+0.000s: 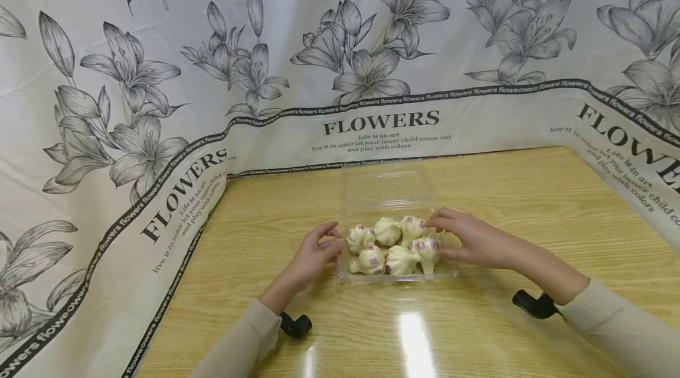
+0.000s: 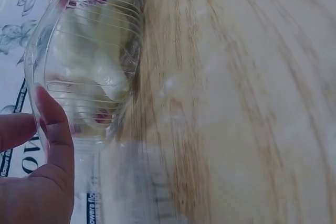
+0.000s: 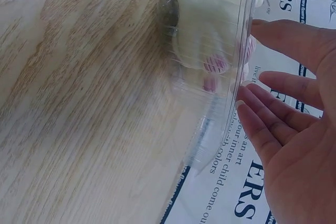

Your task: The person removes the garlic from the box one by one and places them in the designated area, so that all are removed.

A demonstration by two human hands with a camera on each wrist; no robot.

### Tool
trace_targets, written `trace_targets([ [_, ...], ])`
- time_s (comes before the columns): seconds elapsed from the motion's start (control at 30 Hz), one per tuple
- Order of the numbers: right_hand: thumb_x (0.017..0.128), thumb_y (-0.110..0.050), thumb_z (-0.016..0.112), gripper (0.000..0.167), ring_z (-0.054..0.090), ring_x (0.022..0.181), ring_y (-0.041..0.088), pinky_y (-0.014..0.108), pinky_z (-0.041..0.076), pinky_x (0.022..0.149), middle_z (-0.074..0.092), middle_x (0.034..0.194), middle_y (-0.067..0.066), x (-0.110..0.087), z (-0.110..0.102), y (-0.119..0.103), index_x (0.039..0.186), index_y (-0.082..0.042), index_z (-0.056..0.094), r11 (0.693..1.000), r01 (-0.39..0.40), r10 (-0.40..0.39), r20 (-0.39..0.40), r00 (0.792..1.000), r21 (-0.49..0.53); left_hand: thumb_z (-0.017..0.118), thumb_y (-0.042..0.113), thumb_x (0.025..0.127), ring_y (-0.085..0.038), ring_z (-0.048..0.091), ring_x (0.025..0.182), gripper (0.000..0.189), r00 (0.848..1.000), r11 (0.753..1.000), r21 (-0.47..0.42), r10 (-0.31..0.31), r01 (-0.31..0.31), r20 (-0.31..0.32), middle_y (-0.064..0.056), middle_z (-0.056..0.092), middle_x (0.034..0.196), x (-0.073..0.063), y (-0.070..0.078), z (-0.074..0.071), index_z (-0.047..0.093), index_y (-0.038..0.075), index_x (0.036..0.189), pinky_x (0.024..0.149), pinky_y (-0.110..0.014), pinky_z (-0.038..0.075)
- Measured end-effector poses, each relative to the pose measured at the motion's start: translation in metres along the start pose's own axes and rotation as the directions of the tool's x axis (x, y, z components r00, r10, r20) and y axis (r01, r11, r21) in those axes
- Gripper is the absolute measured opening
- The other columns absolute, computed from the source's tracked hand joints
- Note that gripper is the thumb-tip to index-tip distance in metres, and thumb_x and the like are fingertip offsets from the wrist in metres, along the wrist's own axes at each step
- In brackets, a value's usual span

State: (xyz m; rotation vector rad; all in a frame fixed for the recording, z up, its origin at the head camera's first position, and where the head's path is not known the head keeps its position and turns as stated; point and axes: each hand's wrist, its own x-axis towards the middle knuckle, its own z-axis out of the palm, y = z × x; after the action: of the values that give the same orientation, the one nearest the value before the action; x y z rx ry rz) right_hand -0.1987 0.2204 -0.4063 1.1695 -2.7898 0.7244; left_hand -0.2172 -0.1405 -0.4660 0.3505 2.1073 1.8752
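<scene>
A clear plastic clamshell box lies on the table with its lid folded back. Several cream garlic bulbs with purple marks fill its base in two rows. At the left end, my left hand holds the rim between thumb and a finger; the left wrist view shows the thumb against the box's rim. My right hand is at the opposite end, its fingers spread and loosely bent. In the right wrist view its fingertips lie along the rim.
The wood-grain table meets a white curtain printed with flowers and lettering at the back and sides. A black camera mount sits at the left wrist, another black mount at the right.
</scene>
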Motion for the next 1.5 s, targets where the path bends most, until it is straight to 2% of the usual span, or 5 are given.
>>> trace_targets([
  [0.37,0.09,-0.009,0.077,0.046,0.065,0.107,0.033,0.048,0.058,0.091,0.063,0.122,0.015,0.004,0.001,0.001,0.131,0.004,0.063,1.0,-0.002,0.002,0.011,1.0,0.008,0.052,-0.006,0.1,-0.014,0.06,0.078,0.052,0.998,0.991,-0.119,-0.055,0.053,-0.012,-0.012,0.056,0.107,0.004,-0.003,-0.002,0.033,-0.012,0.148,0.072,-0.027,0.055],
  [0.87,0.087,-0.012,0.079,0.048,0.058,0.12,0.036,0.055,0.052,0.101,0.06,0.13,0.014,0.013,0.004,-0.002,0.131,0.0,0.064,1.0,0.01,-0.01,0.083,0.997,-0.004,0.052,-0.002,0.101,-0.014,0.058,0.076,0.052,0.998,0.989,-0.135,-0.061,0.064,0.028,-0.01,0.054,0.106,0.003,0.0,-0.004,0.033,-0.012,0.148,0.068,-0.028,0.053],
  [1.1,0.082,-0.006,0.079,0.047,0.058,0.112,0.026,0.046,0.055,0.095,0.063,0.122,0.004,0.016,0.008,-0.001,0.128,-0.006,0.068,0.998,0.064,-0.061,0.124,0.99,-0.02,0.052,-0.003,0.102,-0.014,0.058,0.076,0.05,0.996,0.987,-0.136,-0.078,0.082,0.032,-0.011,0.054,0.107,0.003,0.003,-0.004,0.033,-0.012,0.148,0.069,-0.028,0.053],
  [1.3,0.078,0.004,0.076,0.051,0.062,0.109,0.024,0.045,0.056,0.093,0.065,0.12,0.003,0.02,0.008,-0.001,0.128,-0.007,0.069,0.995,0.092,-0.082,0.195,0.977,-0.041,0.052,-0.002,0.101,-0.014,0.058,0.075,0.051,0.996,0.986,-0.143,-0.08,0.085,0.036,-0.01,0.053,0.107,0.004,0.001,-0.006,0.033,-0.011,0.148,0.068,-0.027,0.054],
  [1.5,0.075,0.006,0.078,0.053,0.058,0.093,0.013,0.033,0.056,0.081,0.062,0.113,0.001,0.024,0.006,0.0,0.126,-0.005,0.069,0.994,0.103,-0.093,0.22,0.971,-0.038,0.053,-0.001,0.102,-0.014,0.059,0.076,0.051,0.996,0.986,-0.14,-0.081,0.086,0.04,-0.01,0.053,0.108,0.005,0.0,-0.007,0.034,-0.011,0.148,0.07,-0.027,0.055],
])
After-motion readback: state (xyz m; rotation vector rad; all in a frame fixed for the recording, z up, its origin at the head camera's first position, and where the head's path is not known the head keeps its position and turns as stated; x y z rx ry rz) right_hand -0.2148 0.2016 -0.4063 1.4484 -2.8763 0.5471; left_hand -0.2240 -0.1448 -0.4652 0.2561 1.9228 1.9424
